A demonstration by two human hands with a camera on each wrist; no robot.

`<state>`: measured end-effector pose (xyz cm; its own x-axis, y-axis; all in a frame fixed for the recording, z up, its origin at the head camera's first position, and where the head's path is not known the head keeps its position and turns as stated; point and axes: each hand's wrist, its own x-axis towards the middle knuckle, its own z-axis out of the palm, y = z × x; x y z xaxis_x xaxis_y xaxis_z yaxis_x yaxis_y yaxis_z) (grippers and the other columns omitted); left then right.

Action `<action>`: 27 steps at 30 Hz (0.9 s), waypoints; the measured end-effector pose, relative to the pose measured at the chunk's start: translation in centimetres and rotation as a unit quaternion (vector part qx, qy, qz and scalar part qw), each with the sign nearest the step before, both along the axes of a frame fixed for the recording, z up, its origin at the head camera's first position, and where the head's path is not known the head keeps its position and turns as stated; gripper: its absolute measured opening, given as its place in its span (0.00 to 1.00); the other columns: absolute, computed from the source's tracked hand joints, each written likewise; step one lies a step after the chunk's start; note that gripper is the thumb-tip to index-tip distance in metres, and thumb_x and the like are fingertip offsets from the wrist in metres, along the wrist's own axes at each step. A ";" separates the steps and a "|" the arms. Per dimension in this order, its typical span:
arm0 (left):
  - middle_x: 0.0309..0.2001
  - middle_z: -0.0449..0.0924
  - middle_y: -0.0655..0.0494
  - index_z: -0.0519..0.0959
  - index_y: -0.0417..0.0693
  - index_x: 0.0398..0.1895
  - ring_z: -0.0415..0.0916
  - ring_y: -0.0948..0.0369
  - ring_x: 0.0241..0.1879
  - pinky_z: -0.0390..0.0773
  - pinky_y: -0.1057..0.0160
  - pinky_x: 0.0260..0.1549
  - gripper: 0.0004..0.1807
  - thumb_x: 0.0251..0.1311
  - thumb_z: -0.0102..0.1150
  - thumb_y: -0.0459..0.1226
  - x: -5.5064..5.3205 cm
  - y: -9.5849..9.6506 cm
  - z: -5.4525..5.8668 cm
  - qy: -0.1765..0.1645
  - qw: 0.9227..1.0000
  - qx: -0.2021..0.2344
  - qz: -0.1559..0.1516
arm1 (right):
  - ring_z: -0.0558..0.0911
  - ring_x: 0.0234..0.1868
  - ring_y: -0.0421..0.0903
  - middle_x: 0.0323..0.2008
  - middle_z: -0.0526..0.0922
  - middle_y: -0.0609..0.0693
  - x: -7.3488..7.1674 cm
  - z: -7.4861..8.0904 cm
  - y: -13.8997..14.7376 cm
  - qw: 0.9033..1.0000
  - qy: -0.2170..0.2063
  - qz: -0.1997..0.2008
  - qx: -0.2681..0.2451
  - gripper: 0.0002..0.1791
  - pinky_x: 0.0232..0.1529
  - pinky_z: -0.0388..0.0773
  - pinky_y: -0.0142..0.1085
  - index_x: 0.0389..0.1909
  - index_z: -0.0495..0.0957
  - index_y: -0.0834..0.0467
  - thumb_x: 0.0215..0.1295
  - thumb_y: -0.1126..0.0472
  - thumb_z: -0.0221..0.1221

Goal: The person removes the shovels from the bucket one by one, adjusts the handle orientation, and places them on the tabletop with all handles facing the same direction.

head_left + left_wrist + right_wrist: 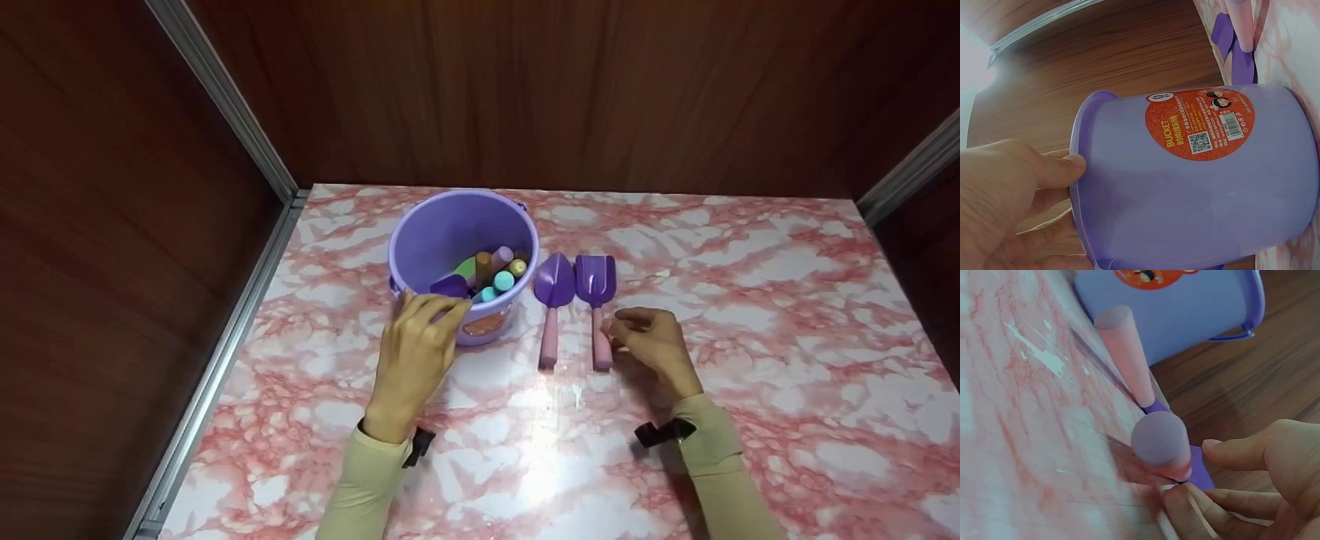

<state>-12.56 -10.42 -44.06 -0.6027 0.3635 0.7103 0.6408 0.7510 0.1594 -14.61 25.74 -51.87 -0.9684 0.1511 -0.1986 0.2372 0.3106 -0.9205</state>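
A lilac plastic bucket (pixel 465 202) stands upright on the table, with an orange label (pixel 1199 126) on its side. My left hand (pixel 416 337) holds the bucket's near rim, its thumb on the outside and its fingers over the edge. To the bucket's right lie two toy shovels with pink handles: a pointed one (pixel 555 281) and a square-ended one (pixel 596 281). Beside the square shovel's handle is my right hand (pixel 652 341). In the right wrist view its thumb stands apart from that handle (pixel 1159 439), and its fingertips lie close against the handle's lower side.
Inside the bucket are several rod-like pieces, among them a brown one (pixel 484 270) and a teal one (pixel 504 281), plus green and dark purple parts. The marbled red-and-white table (pixel 787 337) meets wooden panels (pixel 562 97) at the back and left.
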 end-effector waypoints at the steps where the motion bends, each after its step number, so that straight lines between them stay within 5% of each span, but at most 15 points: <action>1: 0.46 0.90 0.51 0.91 0.46 0.49 0.86 0.51 0.50 0.79 0.38 0.66 0.16 0.60 0.72 0.24 0.0 0.0 0.0 -0.001 1.000 -0.001 0.000 | 0.90 0.36 0.40 0.47 0.89 0.61 -0.1 0.2 0.0 1.000 0.006 0.002 0.007 0.26 0.41 0.91 0.35 0.64 0.79 0.71 0.72 0.60 0.68; 8: 0.45 0.90 0.51 0.91 0.46 0.49 0.85 0.51 0.49 0.78 0.36 0.67 0.17 0.58 0.74 0.23 0.3 -0.3 -0.2 0.000 1.000 -0.008 0.002 | 0.89 0.40 0.52 0.53 0.85 0.70 -2.0 2.1 -0.5 0.992 0.075 0.037 0.090 0.19 0.39 0.88 0.30 0.62 0.81 0.71 0.76 0.65 0.61; 16: 0.46 0.90 0.52 0.90 0.48 0.49 0.86 0.52 0.49 0.82 0.38 0.64 0.15 0.61 0.72 0.26 -0.2 0.0 -0.2 0.020 0.999 -0.041 0.019 | 0.89 0.41 0.61 0.46 0.90 0.66 -5.3 6.5 -3.0 0.960 0.239 0.057 0.133 0.12 0.38 0.82 0.21 0.53 0.87 0.69 0.74 0.69 0.62; 23: 0.49 0.89 0.54 0.89 0.50 0.50 0.83 0.50 0.49 0.89 0.49 0.52 0.12 0.66 0.68 0.30 -0.5 0.1 -0.3 0.039 0.996 -0.061 0.042 | 0.91 0.47 0.55 0.48 0.91 0.60 -7.4 11.0 -6.5 0.931 0.302 0.136 0.152 0.11 0.51 0.90 0.46 0.52 0.88 0.64 0.74 0.66 0.64; 27: 0.50 0.87 0.53 0.88 0.51 0.51 0.82 0.50 0.49 0.89 0.49 0.50 0.12 0.68 0.66 0.31 -0.6 0.3 -0.3 0.038 0.996 -0.071 0.047 | 0.91 0.48 0.56 0.49 0.90 0.61 -8.7 12.9 -8.5 0.912 0.327 0.194 0.155 0.11 0.51 0.90 0.51 0.52 0.88 0.66 0.73 0.67 0.65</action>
<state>-13.20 -10.16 -44.41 -0.5851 0.4087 0.7004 0.5734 0.8193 0.0010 -23.36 17.28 -39.01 -0.8566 -0.2774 0.4352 -0.5146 0.5229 -0.6795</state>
